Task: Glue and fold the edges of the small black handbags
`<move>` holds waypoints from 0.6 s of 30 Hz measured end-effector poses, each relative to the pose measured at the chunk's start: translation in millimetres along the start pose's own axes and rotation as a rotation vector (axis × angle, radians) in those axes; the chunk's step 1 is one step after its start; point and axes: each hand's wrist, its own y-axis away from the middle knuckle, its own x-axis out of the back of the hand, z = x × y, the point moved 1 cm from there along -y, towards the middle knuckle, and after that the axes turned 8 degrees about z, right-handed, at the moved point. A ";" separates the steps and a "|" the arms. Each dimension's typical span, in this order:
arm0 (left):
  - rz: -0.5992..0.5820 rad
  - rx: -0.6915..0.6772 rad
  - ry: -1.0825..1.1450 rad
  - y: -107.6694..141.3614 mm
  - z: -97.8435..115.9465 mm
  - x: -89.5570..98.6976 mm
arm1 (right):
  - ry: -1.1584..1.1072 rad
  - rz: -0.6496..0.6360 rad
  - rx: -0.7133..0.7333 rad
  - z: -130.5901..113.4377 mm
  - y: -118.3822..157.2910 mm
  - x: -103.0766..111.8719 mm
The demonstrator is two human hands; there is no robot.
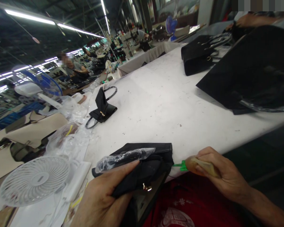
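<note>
My left hand (109, 195) grips a black handbag (153, 170) at the table's near edge, thumb on top. A plastic-wrapped handle (125, 159) lies across the bag, and a gold-coloured clasp (147, 187) shows on its lower side. In my right hand (222, 173) is a small amber squeeze bottle (196, 165), fingers wrapped round it. Its green nozzle (183, 165) points left, with the tip at the bag's right edge; whether it touches I cannot tell. My left fingers under the bag are hidden.
A small black bag (104, 110) stands on the white table (151, 110). Larger black bags (196, 56) are at the right, beside another person's arm (255, 20). A white fan (36, 176), clear plastic (71, 138) and beige bag pieces (38, 129) crowd the left.
</note>
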 end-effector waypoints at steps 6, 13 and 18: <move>-0.019 0.022 0.004 -4.2 5.1 2.3 | 0.103 0.073 -0.017 4.2 0.3 1.3; -0.044 0.013 0.013 -3.9 5.4 1.7 | -0.045 -0.066 -0.177 -6.7 2.1 -0.8; -0.062 0.015 0.031 -3.3 8.6 0.0 | 0.003 0.029 -0.222 -7.0 2.4 -1.4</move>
